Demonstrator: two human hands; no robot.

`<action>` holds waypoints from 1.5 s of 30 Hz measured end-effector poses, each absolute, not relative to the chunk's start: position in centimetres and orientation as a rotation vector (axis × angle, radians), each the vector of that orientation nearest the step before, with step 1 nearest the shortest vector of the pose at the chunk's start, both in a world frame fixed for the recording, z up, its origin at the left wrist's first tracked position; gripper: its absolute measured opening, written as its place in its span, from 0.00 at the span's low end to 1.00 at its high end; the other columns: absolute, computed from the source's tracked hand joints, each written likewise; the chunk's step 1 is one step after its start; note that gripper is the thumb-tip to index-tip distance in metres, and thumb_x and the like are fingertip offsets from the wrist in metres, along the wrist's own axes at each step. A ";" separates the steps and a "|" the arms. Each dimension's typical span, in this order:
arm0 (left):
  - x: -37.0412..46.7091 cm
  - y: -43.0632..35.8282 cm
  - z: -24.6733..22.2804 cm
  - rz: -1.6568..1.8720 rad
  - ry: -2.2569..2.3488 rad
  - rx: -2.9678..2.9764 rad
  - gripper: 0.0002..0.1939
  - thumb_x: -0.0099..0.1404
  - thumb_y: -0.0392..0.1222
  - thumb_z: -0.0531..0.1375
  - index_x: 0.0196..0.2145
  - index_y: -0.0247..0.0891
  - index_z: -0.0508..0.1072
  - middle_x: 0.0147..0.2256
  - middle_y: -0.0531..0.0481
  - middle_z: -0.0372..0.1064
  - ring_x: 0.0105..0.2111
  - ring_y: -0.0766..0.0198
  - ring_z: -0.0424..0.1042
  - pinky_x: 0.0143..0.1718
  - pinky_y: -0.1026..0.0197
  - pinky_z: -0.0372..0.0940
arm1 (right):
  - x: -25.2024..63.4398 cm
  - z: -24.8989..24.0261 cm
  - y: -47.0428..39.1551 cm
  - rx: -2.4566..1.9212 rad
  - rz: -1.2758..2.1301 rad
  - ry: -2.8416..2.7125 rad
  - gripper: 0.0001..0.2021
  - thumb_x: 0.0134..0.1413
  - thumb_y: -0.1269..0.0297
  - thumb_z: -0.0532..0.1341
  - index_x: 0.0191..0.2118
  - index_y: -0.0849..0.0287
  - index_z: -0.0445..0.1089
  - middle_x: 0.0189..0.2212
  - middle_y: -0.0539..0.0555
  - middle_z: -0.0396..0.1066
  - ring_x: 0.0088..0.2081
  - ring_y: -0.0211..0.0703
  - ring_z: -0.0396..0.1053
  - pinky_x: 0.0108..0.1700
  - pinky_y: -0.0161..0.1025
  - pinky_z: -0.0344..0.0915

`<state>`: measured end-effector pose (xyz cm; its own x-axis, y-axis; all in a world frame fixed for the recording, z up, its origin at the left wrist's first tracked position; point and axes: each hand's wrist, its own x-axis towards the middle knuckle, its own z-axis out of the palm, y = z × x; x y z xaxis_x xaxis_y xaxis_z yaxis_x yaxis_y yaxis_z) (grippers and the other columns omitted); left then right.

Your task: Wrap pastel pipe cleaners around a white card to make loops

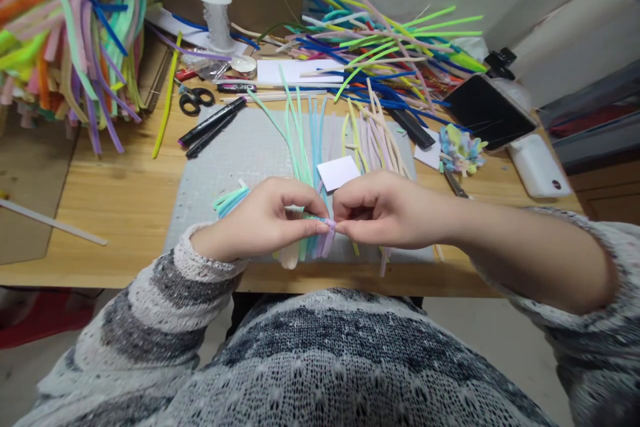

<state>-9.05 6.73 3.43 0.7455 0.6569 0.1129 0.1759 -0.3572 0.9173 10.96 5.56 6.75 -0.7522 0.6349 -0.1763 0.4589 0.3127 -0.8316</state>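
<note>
My left hand (pixel 280 217) pinches a small bundle of pastel pipe cleaners (pixel 326 240) in green, blue and purple, near the front edge of the grey cutting mat (pixel 200 167). Close beside it, my right hand (pixel 383 210) has its thumb and forefinger closed at the purple end of the same bundle. The fingertips nearly meet. Behind the hands, long green, blue, yellow and pink pipe cleaners (pixel 296 140) lie on the mat, with a white card (pixel 339 173) on top. A short blue-green bunch (pixel 230 201) shows beside my left wrist.
Scissors (pixel 196 101), black markers (pixel 213 125) and a wire spool (pixel 216 23) stand or lie at the back left. Large pipe cleaner piles fill the left corner and back right. A dark tablet (pixel 490 110), a white case (pixel 539 165) and a pastel flower piece (pixel 461 149) are at right.
</note>
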 end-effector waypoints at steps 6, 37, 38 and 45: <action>-9.0 6.9 2.9 0.543 0.715 1.948 0.03 0.58 0.37 0.62 0.28 0.36 0.75 0.27 0.51 0.74 0.29 0.67 0.71 0.34 0.63 0.64 | 11.3 6.3 6.2 -1.106 1.510 -2.416 0.09 0.55 0.64 0.57 0.25 0.60 0.62 0.20 0.44 0.55 0.23 0.30 0.52 0.25 0.30 0.51; -8.8 6.9 2.4 0.553 0.818 1.804 0.06 0.62 0.39 0.57 0.33 0.35 0.70 0.28 0.52 0.67 0.28 0.68 0.65 0.30 0.65 0.62 | 12.0 6.3 6.1 -1.265 1.276 -2.363 0.11 0.59 0.60 0.54 0.31 0.60 0.66 0.23 0.47 0.61 0.27 0.34 0.57 0.30 0.33 0.54; -8.7 6.9 2.4 0.555 0.807 1.793 0.06 0.63 0.40 0.57 0.33 0.35 0.70 0.28 0.52 0.68 0.28 0.68 0.66 0.30 0.65 0.62 | 11.9 6.2 6.0 -1.275 1.271 -2.360 0.11 0.59 0.60 0.54 0.31 0.60 0.66 0.23 0.47 0.61 0.27 0.34 0.57 0.30 0.33 0.54; -8.4 7.0 2.0 0.596 0.776 1.838 0.08 0.62 0.41 0.58 0.31 0.34 0.72 0.28 0.51 0.69 0.29 0.68 0.67 0.31 0.64 0.63 | 11.5 5.6 5.9 -1.306 1.232 -2.369 0.10 0.58 0.62 0.55 0.29 0.61 0.66 0.22 0.47 0.61 0.26 0.34 0.56 0.29 0.33 0.52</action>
